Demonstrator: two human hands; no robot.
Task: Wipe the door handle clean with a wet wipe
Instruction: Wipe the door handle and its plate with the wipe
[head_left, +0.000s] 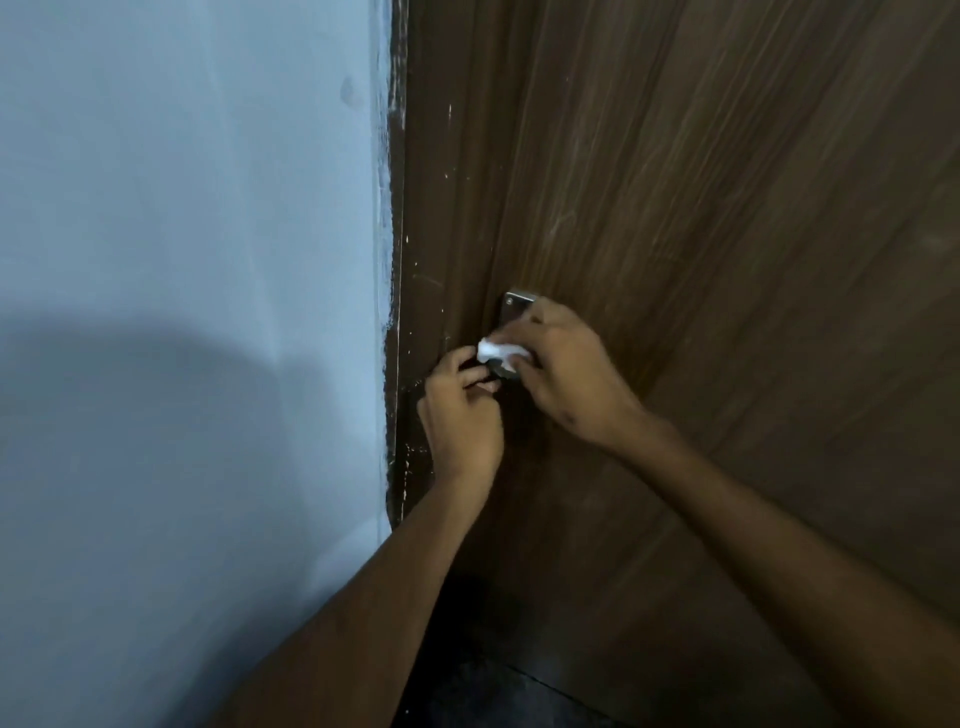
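Dim overall, soft and slightly blurred. Coolest, brightest on the pale wall (182, 208) left of the brown door (727, 208). Broad rounded shadow low on that wall. Near black below the door. Wide-angle bending of straight lines toward the edges.

White wipe (493, 351) bunched on metal handle (503, 368).

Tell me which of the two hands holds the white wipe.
The right hand holds the wet wipe, pressing it on the door handle. The left hand has no wipe; it grips the handle's end.
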